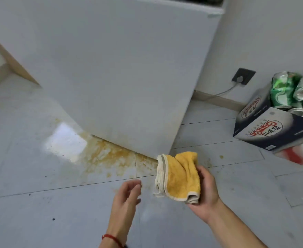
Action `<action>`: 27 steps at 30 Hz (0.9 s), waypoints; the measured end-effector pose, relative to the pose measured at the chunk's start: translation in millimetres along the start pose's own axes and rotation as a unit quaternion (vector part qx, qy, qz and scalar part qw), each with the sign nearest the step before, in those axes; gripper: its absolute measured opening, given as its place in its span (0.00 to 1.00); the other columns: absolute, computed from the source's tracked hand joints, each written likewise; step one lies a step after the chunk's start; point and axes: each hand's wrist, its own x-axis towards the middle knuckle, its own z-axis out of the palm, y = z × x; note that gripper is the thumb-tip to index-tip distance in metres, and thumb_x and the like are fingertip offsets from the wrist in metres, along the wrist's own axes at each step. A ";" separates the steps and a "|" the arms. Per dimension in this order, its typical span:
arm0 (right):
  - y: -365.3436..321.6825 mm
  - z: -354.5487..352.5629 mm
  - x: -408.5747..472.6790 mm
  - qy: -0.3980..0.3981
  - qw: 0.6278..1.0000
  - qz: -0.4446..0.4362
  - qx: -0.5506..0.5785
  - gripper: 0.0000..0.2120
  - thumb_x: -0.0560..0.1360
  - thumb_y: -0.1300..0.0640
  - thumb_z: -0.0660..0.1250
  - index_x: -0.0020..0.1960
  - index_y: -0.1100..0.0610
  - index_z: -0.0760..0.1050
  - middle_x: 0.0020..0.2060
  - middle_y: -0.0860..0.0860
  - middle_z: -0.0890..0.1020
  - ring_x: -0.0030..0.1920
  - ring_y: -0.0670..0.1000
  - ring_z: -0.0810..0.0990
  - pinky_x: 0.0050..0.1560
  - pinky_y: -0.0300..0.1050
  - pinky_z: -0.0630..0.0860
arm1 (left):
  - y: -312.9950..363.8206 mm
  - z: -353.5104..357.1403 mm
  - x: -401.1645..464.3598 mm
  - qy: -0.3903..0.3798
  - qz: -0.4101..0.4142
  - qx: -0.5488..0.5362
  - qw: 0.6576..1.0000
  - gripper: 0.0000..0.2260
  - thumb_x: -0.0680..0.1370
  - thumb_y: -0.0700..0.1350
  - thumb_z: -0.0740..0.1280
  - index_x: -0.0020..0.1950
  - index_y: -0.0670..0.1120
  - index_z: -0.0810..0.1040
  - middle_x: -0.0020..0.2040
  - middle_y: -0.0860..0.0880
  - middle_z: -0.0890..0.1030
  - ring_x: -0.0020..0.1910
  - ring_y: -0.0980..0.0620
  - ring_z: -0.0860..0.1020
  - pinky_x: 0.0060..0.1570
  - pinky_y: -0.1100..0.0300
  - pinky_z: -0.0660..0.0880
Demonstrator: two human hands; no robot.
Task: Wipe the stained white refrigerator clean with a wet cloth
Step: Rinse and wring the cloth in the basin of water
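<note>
The refrigerator (122, 72) ran out of the picture at the top and left, so its full height could not be seen. Its bottom right corner was hidden behind the folded cloth (179, 178). The right hand (207, 189), just below the refrigerator, had its palm and most fingers covered by that cloth. To the right of the refrigerator, the box of cans (270, 126) was cut by the right edge (its print upside down, the small text too blurred to read). The left forearm left the frame at the bottom.
</note>
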 end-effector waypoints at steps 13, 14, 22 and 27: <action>36.2 256.7 -307.0 -0.202 0.918 0.132 -0.315 0.25 0.82 0.51 0.52 0.61 0.64 0.82 0.60 0.67 0.82 0.61 0.68 0.81 0.60 0.67 0.77 | 182.7 -175.1 -277.3 0.037 -0.120 -0.381 0.916 0.17 0.80 0.52 0.69 0.64 0.44 0.77 0.61 0.41 0.82 0.58 0.41 0.83 0.47 0.46 0.83; 46.1 277.9 -324.1 -0.230 0.897 0.116 -0.359 0.22 0.82 0.53 0.54 0.65 0.62 0.80 0.61 0.67 0.82 0.63 0.69 0.80 0.63 0.71 0.76 | 188.6 -196.4 -291.6 0.061 -0.101 -0.391 0.913 0.18 0.80 0.52 0.70 0.65 0.44 0.76 0.60 0.40 0.82 0.58 0.42 0.83 0.46 0.47 0.83; 122.9 434.4 -422.8 -0.389 0.672 -0.061 -0.627 0.26 0.83 0.64 0.66 0.76 0.43 0.68 0.64 0.52 0.82 0.64 0.53 0.82 0.64 0.56 0.81 | 205.1 -390.8 -356.4 0.179 -0.019 -0.375 0.910 0.14 0.80 0.46 0.70 0.64 0.43 0.75 0.58 0.39 0.83 0.53 0.41 0.85 0.47 0.45 0.84; 178.6 523.0 -442.8 -0.431 0.616 -0.073 -0.655 0.23 0.81 0.70 0.65 0.71 0.49 0.73 0.53 0.56 0.87 0.56 0.57 0.86 0.57 0.53 0.84 | 199.3 -494.5 -366.4 0.204 0.028 -0.390 0.897 0.12 0.82 0.46 0.68 0.62 0.42 0.75 0.57 0.39 0.82 0.53 0.41 0.84 0.47 0.44 0.83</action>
